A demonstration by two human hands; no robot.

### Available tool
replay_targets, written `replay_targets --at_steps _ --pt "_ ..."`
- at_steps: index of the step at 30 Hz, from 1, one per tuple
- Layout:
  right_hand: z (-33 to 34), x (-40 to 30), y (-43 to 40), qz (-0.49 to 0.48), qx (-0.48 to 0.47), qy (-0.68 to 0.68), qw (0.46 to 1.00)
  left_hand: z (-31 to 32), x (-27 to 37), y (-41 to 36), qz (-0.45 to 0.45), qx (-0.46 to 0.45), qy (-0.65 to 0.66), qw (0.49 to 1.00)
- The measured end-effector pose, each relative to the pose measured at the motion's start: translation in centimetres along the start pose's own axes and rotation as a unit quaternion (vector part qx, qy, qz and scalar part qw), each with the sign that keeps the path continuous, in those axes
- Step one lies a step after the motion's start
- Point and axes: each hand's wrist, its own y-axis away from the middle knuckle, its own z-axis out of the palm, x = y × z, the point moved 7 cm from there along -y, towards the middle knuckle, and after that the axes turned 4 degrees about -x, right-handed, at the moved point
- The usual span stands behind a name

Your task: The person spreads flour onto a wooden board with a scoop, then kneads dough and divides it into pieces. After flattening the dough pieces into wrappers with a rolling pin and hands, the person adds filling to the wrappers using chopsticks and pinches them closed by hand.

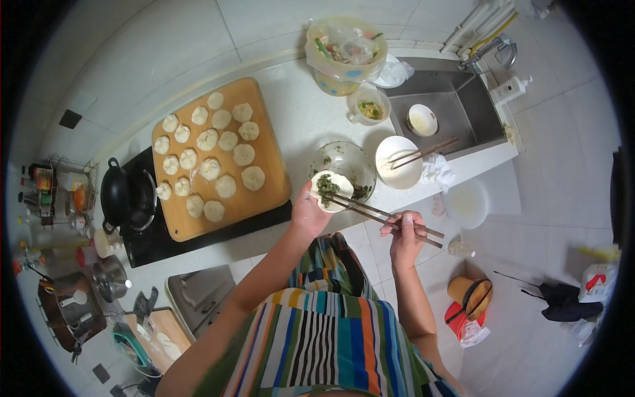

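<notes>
In my left hand (308,208) rests a round dough wrapper (346,187) with chopped green filling (326,186) on it. My right hand (408,233) grips a pair of dark chopsticks (377,214), whose tips touch the filling. Beneath and just beyond the wrapper stands a glass bowl (342,153) with more green filling inside. To its right is a white bowl (398,178) with pale contents and another pair of chopsticks (427,151) across its rim. On the left, a wooden board (268,164) carries several pleated buns (210,169) and flat-looking dough rounds.
The board lies over a black cooktop (136,243), beside a black wok (115,196). A bag-lined bin (335,82) and a plastic cup (369,105) stand at the back. The sink (449,99) at right holds a small bowl (422,120). A cloth (438,171) lies near the counter's edge.
</notes>
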Motion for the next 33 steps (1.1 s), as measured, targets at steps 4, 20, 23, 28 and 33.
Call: replay_targets --at_steps 4,20,23,28,33 --pt "-1.0 -0.4 -0.9 -0.003 0.025 0.002 1.000 0.3 0.5 -0.1 -0.014 -0.007 0.007 1.000" --pt "-1.2 0.9 -4.2 0.019 0.040 -0.092 0.995 1.7 1.8 0.5 -0.086 -0.005 -0.040 0.996" --pt "-0.7 1.9 -3.7 0.070 0.027 -0.066 0.995 0.5 2.0 0.7 -0.085 0.021 -0.046 0.995" --pt "-0.5 3.5 -3.7 0.071 -0.001 -0.064 0.995 -1.3 3.5 1.9 -0.009 -0.044 -0.342 0.939" --pt "-1.4 4.9 -4.2 0.058 0.023 -0.135 0.989 -2.9 4.4 4.6 -0.028 0.016 -0.023 0.999"
